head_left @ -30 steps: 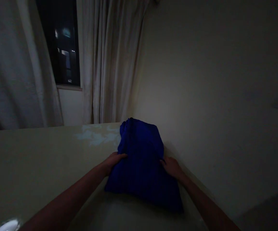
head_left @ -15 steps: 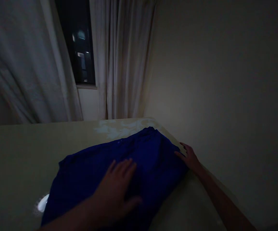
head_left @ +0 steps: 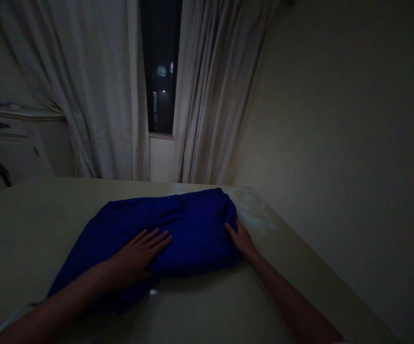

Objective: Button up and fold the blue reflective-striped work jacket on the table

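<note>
A dark blue garment (head_left: 192,229) lies partly folded over on the table, its exact kind hard to make out in the dim light. Flat on its middle rests my left hand (head_left: 137,255), fingers spread. At the right end of the cloth, my right hand (head_left: 241,236) holds the edge, thumb on top and the other fingers mostly hidden behind the fabric. Loose cloth spreads to the lower left, under my left forearm.
The pale yellowish table (head_left: 200,306) has a faint pattern near its far right corner. A plain wall (head_left: 336,143) runs along the right. Curtains (head_left: 103,95) hang beyond the table beside a dark window (head_left: 162,95). At far left stands a cabinet (head_left: 16,143).
The garment's right side has been folded over towards the left, with my right hand now on its edge. My left hand has settled flat on the cloth. The view has turned left.
</note>
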Available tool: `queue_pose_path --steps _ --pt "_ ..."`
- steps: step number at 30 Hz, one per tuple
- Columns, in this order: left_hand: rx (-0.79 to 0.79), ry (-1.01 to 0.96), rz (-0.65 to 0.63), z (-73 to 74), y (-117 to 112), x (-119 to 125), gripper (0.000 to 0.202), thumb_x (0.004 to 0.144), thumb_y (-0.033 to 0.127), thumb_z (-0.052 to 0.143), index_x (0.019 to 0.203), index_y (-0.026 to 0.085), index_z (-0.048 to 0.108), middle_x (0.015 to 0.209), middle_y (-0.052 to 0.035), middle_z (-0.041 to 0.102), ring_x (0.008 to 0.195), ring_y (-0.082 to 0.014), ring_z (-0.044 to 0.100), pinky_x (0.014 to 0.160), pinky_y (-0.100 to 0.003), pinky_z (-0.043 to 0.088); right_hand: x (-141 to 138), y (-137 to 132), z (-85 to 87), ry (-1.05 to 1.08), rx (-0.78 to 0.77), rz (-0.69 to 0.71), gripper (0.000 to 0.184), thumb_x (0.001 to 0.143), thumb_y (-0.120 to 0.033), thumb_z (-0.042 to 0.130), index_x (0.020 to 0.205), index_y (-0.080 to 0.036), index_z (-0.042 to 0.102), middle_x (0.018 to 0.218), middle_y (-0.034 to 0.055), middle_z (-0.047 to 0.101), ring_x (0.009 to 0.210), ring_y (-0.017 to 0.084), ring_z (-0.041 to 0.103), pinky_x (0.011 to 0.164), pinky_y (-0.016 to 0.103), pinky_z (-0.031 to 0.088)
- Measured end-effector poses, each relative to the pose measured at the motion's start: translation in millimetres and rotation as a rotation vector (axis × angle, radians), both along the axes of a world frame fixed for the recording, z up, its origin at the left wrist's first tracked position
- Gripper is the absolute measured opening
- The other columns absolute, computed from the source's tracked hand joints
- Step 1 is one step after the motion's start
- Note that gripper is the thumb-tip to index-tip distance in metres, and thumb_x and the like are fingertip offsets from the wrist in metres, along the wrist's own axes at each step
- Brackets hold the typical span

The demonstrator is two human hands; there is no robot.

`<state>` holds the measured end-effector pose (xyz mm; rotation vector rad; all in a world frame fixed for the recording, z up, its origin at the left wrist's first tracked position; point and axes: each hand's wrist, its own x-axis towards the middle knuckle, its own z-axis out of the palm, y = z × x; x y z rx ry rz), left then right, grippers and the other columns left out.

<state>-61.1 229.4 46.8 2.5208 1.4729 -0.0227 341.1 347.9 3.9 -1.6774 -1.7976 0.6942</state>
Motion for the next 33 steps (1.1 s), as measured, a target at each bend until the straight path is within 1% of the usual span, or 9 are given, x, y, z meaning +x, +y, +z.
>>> queue_pose_path --steps 5,9,12,15,19,24,28,30,33 --pt "0.189 0.185 0.483 9.9 37 -139 0.080 0.084 0.012 0.052 0.163 0.020 0.040 0.171 -0.0116 0.034 0.159 -0.0391 0.025 0.127 -0.062 0.021 -195 59 8.5 0.275 -0.030 0.150 0.076 0.092 -0.062 0.069 0.152 -0.018 0.052 0.151 0.0154 0.061 0.141 0.031 0.057 0.122 0.046 0.040" --pt "0.287 0.235 0.793 5.7 51 -177 0.080 0.085 0.008 0.048 0.164 0.003 0.033 0.165 -0.0266 0.039 0.149 -0.0434 0.045 0.118 -0.059 0.039 -252 78 14.3 0.574 0.016 0.295 0.070 0.096 -0.056 0.064 0.155 -0.019 0.051 0.150 0.0143 0.062 0.138 0.026 0.060 0.118 0.043 0.045" --pt "0.323 0.225 0.809 -7.8 62 -162 0.084 0.089 0.017 0.051 0.168 0.010 0.023 0.170 -0.0261 0.030 0.154 -0.0450 0.035 0.116 -0.071 0.034 -200 70 8.9 0.410 0.132 0.468 0.057 0.096 -0.055 0.065 0.141 -0.021 0.065 0.142 0.0136 0.068 0.133 0.028 0.064 0.116 0.047 0.047" --pt "0.431 0.151 0.567 -16.7 79 -121 0.082 0.093 0.033 0.053 0.169 0.019 0.023 0.174 -0.0150 0.025 0.160 -0.0364 0.026 0.126 -0.066 0.020 -102 39 -1.2 0.056 0.221 0.562 0.049 0.091 -0.048 0.073 0.133 -0.022 0.072 0.145 0.0138 0.066 0.137 0.032 0.059 0.121 0.053 0.040" --pt "0.379 -0.004 0.393 -10.9 103 -66 0.058 0.094 0.035 0.054 0.151 0.025 0.057 0.164 -0.0101 0.048 0.152 -0.0323 0.043 0.126 -0.053 0.028 3 -17 -12.8 -0.102 0.217 0.411 0.048 0.095 -0.046 0.067 0.138 -0.025 0.069 0.150 0.0126 0.063 0.139 0.030 0.056 0.121 0.053 0.040" --pt "0.308 -0.082 0.714 32.4 119 -43 0.046 0.105 0.031 0.031 0.125 0.015 0.069 0.111 -0.0191 0.078 0.099 -0.0348 0.076 0.083 -0.041 0.056 26 -42 -16.0 0.028 0.290 0.204 0.037 0.099 -0.050 0.058 0.113 -0.023 0.078 0.120 0.0131 0.076 0.116 0.029 0.069 0.109 0.050 0.050" --pt "0.525 -0.111 0.871 89.5 108 -2 0.057 0.109 0.038 0.016 0.132 0.011 0.061 0.111 -0.0244 0.075 0.101 -0.0398 0.075 0.083 -0.046 0.054 13 -32 -8.6 0.308 0.177 0.184 0.049 0.089 -0.065 0.068 0.112 -0.022 0.078 0.121 0.0137 0.075 0.111 0.031 0.071 0.104 0.051 0.054" --pt "0.551 -0.240 0.724 109.9 88 42 0.053 0.109 0.040 0.022 0.138 0.014 0.057 0.114 -0.0212 0.076 0.105 -0.0375 0.074 0.090 -0.047 0.054 17 -26 -4.4 0.523 0.081 0.141 0.061 0.083 -0.075 0.069 0.111 -0.022 0.077 0.122 0.0152 0.075 0.114 0.033 0.071 0.103 0.053 0.055" --pt "0.283 -0.511 0.084 116.1 49 103 0.066 0.104 0.050 0.045 0.163 0.021 0.033 0.145 -0.0163 0.065 0.128 -0.0301 0.067 0.103 -0.041 0.054 44 -19 2.9 0.881 -0.096 0.064 0.082 0.080 -0.094 0.051 0.116 -0.024 0.074 0.129 0.0175 0.074 0.121 0.036 0.070 0.101 0.054 0.057"
